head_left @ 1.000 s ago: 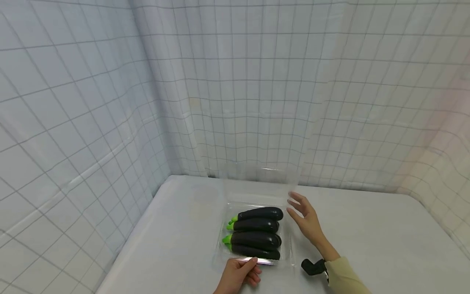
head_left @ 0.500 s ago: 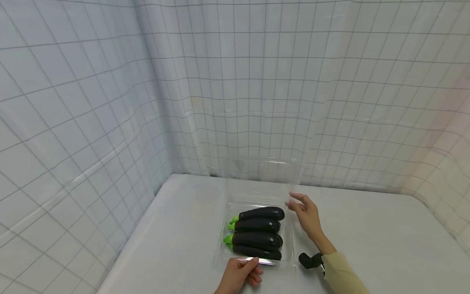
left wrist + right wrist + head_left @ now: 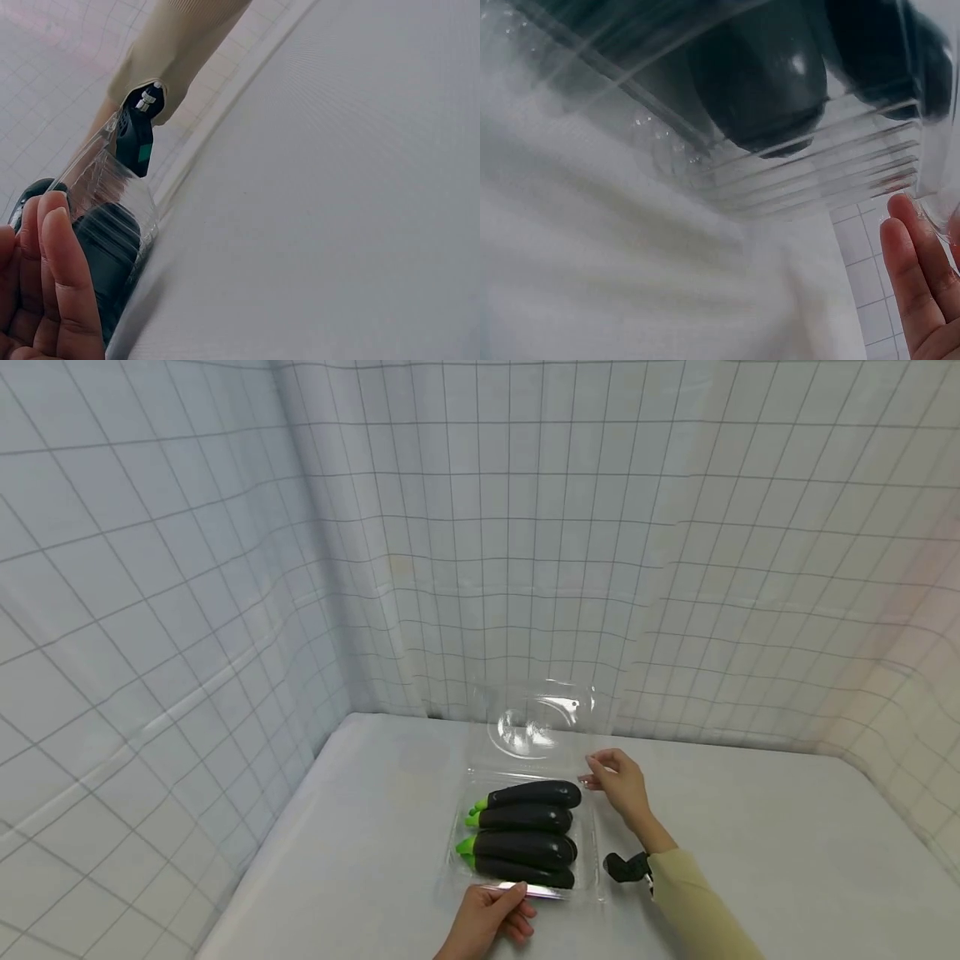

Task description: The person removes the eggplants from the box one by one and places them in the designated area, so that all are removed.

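Observation:
Several dark eggplants (image 3: 525, 817) with green stems lie side by side in a clear plastic clamshell box (image 3: 597, 868), whose lid (image 3: 532, 735) stands raised at the back. At the box's front rim, my left hand (image 3: 483, 917) pinches the edge, thumb on top and the other fingers below. My right hand (image 3: 624, 783) is at the lower right corner of the lid, near the hinge, pinching its edge between thumb and fingers. Through the ribbed plastic wall, the right wrist view shows rounded eggplant ends (image 3: 761, 90) above the fingers (image 3: 900, 251).
A white-covered table (image 3: 765, 835) extends on both sides of the box. White grid-patterned curtains (image 3: 525, 543) hang behind and at the sides. A black wrist-worn device (image 3: 626, 867) sits under the right sleeve (image 3: 697, 902), close to the box's right side.
My right hand's fingers have drawn together and closed on the lid's edge. Bright reflections now appear on the lid, so its tilt has shifted. The left hand and eggplants have stayed put.

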`<state>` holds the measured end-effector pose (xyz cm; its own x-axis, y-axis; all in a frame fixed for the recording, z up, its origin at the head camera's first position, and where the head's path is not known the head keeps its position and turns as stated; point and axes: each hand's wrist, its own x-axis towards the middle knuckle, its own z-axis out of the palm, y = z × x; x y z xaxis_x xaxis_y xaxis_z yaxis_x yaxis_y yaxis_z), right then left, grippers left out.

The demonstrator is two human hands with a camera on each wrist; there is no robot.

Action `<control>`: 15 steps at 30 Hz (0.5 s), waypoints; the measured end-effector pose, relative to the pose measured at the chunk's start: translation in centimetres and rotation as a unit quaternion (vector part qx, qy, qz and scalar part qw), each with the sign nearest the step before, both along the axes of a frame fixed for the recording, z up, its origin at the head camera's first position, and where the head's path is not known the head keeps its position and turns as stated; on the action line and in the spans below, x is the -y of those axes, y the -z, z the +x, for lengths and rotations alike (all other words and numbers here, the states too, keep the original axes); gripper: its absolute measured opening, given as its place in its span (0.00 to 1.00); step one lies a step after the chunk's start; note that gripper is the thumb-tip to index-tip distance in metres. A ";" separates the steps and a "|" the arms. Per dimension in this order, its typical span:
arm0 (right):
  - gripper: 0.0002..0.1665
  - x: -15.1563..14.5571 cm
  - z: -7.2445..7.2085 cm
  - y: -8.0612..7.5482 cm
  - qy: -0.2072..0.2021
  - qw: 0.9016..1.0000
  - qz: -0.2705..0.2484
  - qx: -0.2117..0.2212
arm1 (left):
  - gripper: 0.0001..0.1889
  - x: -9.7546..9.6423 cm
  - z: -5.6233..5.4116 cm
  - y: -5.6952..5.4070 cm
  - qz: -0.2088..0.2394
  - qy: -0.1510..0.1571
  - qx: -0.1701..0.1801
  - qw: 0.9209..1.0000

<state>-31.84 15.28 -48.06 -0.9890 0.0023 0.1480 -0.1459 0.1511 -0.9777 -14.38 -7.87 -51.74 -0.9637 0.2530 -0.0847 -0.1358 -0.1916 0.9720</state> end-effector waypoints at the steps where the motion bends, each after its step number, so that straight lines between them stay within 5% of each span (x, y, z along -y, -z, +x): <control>1: 0.16 0.0 0.0 0.0 0.002 1.000 0.002 0.007 | 0.23 0.0 0.0 0.1 0.002 0.001 0.001 1.000; 15: 0.17 0.1 -0.2 0.4 0.023 0.996 0.077 0.043 | 0.24 0.0 0.0 -0.3 0.021 0.005 0.004 1.000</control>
